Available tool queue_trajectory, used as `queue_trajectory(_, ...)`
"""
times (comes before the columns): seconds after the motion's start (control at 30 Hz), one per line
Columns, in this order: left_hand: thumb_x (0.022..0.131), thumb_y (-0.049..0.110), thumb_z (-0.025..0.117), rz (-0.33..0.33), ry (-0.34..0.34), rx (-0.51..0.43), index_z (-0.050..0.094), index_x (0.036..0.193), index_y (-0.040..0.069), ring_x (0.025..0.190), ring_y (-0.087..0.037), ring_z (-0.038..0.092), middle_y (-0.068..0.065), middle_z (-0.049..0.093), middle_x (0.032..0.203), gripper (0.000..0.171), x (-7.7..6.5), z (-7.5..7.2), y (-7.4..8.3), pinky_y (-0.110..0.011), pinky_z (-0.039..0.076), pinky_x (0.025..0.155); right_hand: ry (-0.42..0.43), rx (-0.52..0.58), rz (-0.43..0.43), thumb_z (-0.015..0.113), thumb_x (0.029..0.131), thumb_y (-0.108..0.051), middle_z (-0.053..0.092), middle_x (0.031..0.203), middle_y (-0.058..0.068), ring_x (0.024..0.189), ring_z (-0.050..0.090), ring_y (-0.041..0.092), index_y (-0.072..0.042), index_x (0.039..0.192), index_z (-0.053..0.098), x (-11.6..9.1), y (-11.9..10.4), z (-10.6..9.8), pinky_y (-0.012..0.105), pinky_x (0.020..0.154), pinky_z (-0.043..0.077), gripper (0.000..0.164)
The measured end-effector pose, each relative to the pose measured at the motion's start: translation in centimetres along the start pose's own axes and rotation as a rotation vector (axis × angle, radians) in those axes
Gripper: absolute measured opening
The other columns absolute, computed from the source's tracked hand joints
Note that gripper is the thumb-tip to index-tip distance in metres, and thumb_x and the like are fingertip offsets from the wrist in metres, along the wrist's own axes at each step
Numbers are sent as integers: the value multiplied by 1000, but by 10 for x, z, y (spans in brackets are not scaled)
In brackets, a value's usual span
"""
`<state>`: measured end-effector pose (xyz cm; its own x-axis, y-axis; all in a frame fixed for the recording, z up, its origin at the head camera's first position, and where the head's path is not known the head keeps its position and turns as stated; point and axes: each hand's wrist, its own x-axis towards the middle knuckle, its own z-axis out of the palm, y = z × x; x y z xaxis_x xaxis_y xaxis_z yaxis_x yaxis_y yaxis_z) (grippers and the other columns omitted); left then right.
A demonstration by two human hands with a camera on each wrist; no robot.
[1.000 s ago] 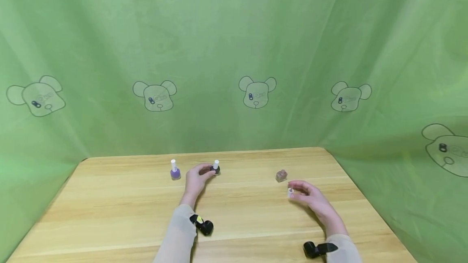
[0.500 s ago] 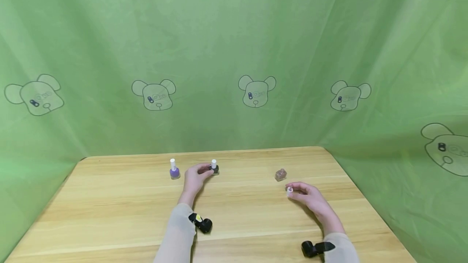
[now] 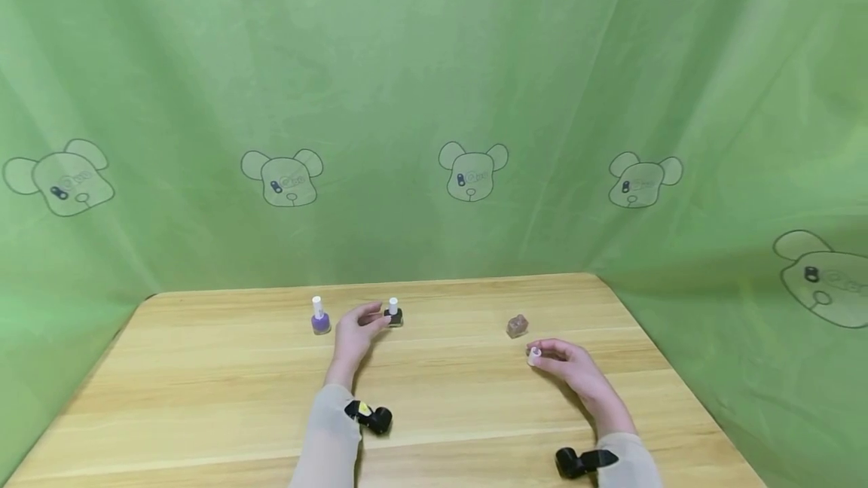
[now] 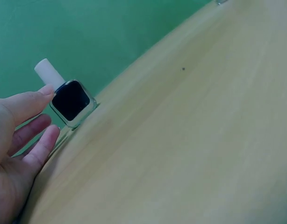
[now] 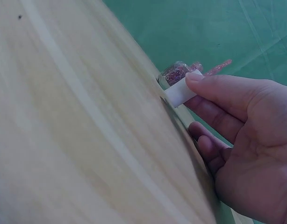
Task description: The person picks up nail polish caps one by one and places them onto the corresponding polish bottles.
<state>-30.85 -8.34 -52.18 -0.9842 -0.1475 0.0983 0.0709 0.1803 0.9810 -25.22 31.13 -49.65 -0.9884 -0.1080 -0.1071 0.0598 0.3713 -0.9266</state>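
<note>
Near the far edge, a dark nail polish bottle [image 3: 393, 316] with a white cap stands upright on the wooden table [image 3: 441, 413]. My left hand [image 3: 356, 333] is at its left side, thumb tip overlapping the bottle's shoulder in the left wrist view, other fingers extended and apart from the glass. Farther right, my right hand [image 3: 576, 367] pinches a white nail polish cap [image 5: 183, 91] between thumb and fingers, low over the wood. Its brush [image 5: 219, 67], coated in pink glitter, points away from the tabletop. The uncapped pink glitter bottle [image 3: 518, 326] stands just beyond that hand.
To the left of my left hand stands a purple nail polish bottle [image 3: 321, 322] with a white cap. Green curtain [image 3: 380, 111] printed with bear heads surrounds the table at the back and sides. Black wrist cameras [image 3: 376, 420] are strapped over both sleeves.
The dark bottle has shifted slightly left, and my left fingers have loosened from it. My right hand keeps hold of the cap, with its tilt slightly changed. The head view drifted a little.
</note>
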Motion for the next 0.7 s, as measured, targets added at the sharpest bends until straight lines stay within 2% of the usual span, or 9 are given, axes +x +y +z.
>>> queue_trajectory(0.33,84,13,74,-17,74,-104,61,127,5,113,-32,64,-19,63,127,45,-9,-1,2,-38,54,97,19,50,-1,71,87,-16,67,122,15,98,62,4,6,127,56,0,-2,-3,13,89,46,48)
queue_trajectory(0.5,84,11,74,-33,134,-129,60,128,6,113,-33,62,-20,63,126,47,-15,1,3,-41,53,98,34,96,-3,70,87,-13,68,119,8,98,63,2,9,126,55,-2,-5,-7,15,89,49,47)
queue_trajectory(0.7,84,14,74,-53,201,-157,60,128,8,112,-32,62,-19,64,125,47,-23,5,6,-40,53,98,36,256,71,70,87,-12,65,118,-1,99,64,7,4,129,53,-7,-8,-13,25,94,53,48)
